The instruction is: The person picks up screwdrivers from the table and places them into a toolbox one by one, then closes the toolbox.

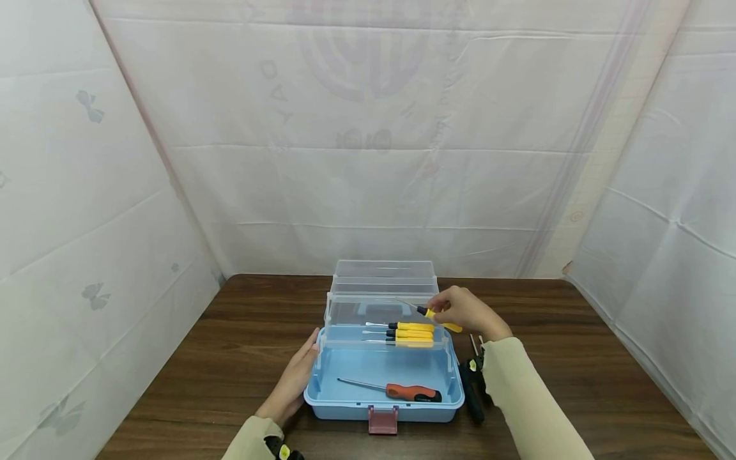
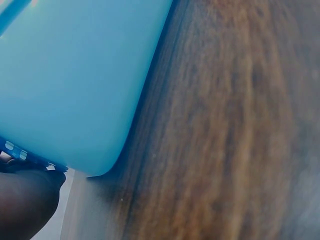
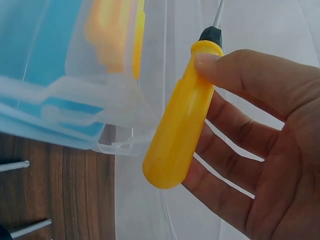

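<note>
My right hand (image 1: 467,312) pinches a yellow-handled screwdriver (image 3: 181,120) between thumb and fingers, above the right end of a clear tray. Its thin shaft points left in the head view. Several more yellow screwdrivers (image 1: 411,334) lie side by side in that tray, which belongs to an opened light-blue toolbox (image 1: 345,412). On the toolbox floor lies an orange-and-black screwdriver (image 1: 411,392), shaft to the left. My left hand (image 1: 297,378) rests against the left side of the toolbox, its fingers extended along the rim. The left wrist view shows mostly the blue wall (image 2: 75,85).
Black-handled tools (image 1: 473,390) with metal shafts lie on the wooden table (image 1: 259,332), right of the toolbox and partly behind my right sleeve. The clear lid (image 1: 385,269) stands raised at the back. A reddish latch (image 1: 382,421) hangs at the front. White sheeting surrounds the table.
</note>
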Tool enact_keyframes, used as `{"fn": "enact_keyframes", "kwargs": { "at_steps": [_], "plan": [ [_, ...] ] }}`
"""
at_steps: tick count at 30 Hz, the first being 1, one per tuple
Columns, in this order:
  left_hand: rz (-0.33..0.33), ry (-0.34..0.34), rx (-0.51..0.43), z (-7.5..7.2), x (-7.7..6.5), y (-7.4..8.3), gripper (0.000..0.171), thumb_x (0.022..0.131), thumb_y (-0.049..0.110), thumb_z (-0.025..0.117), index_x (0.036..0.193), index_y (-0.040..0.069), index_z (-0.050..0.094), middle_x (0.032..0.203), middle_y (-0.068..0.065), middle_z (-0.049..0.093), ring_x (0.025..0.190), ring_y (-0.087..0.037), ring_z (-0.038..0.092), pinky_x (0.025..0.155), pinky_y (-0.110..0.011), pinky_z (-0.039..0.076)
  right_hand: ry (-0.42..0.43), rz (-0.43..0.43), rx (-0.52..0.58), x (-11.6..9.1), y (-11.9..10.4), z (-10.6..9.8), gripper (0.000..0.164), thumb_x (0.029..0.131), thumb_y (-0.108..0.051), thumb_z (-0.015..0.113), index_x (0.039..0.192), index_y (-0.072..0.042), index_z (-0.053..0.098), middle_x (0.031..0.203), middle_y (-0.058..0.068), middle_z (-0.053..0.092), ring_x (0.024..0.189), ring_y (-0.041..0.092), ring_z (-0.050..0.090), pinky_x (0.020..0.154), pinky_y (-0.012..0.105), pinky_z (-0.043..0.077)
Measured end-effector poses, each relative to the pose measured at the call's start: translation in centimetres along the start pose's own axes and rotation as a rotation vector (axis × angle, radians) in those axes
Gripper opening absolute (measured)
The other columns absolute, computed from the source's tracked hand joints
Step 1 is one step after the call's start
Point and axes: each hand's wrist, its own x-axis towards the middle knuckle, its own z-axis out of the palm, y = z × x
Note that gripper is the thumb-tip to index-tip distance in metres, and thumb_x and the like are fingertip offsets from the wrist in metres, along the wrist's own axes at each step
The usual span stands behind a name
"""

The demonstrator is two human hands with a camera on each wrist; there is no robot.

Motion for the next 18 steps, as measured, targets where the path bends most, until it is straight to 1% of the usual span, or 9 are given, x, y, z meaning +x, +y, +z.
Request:
{"fn": "enact_keyframes", "kwargs": {
  "at_steps": [3, 9, 15, 18],
  "plan": [
    [0.0, 0.001, 0.0, 0.01, -0.03, -0.09, 0.058, 0.105, 0.042, 0.028, 0.156, 0.02, 0.011, 0.161, -0.017, 0.008, 0.147, -0.044, 0.007, 0.113, -0.063, 0.012, -0.006, -0.008, -0.007, 0.08, -0.26, 0.14, 0.019, 0.085, -0.004, 0.068, 0.104, -0.002, 0.073, 0.089, 0.006, 0.07, 0.072, 0.015, 0.055, 0.064, 0.027, 0.054],
    [0.002, 0.002, 0.002, 0.03, -0.06, -0.12, 0.059, 0.105, 0.044, 0.028, 0.156, 0.02, 0.012, 0.161, -0.018, 0.009, 0.146, -0.044, 0.007, 0.114, -0.063, 0.013, -0.009, -0.017, -0.016, 0.28, -0.65, 0.41, 0.02, 0.085, -0.003, 0.068, 0.105, -0.002, 0.073, 0.091, 0.006, 0.07, 0.073, 0.015, 0.057, 0.065, 0.028, 0.055],
    [0.003, 0.0, 0.001, 0.07, -0.04, -0.15, 0.06, 0.104, 0.044, 0.028, 0.156, 0.019, 0.011, 0.161, -0.018, 0.009, 0.147, -0.044, 0.007, 0.114, -0.063, 0.013, -0.003, -0.016, -0.018, 0.65, -0.91, 0.69, 0.021, 0.085, -0.004, 0.069, 0.106, -0.003, 0.073, 0.096, 0.007, 0.071, 0.076, 0.016, 0.059, 0.069, 0.03, 0.057],
    [0.003, 0.0, 0.001, 0.06, -0.05, -0.17, 0.06, 0.105, 0.044, 0.028, 0.156, 0.019, 0.011, 0.161, -0.018, 0.008, 0.147, -0.044, 0.006, 0.114, -0.063, 0.013, -0.003, -0.03, -0.023, 0.74, -1.06, 0.87, 0.021, 0.085, -0.004, 0.069, 0.106, -0.004, 0.073, 0.096, 0.008, 0.071, 0.076, 0.015, 0.059, 0.071, 0.031, 0.058]
  ]
}}
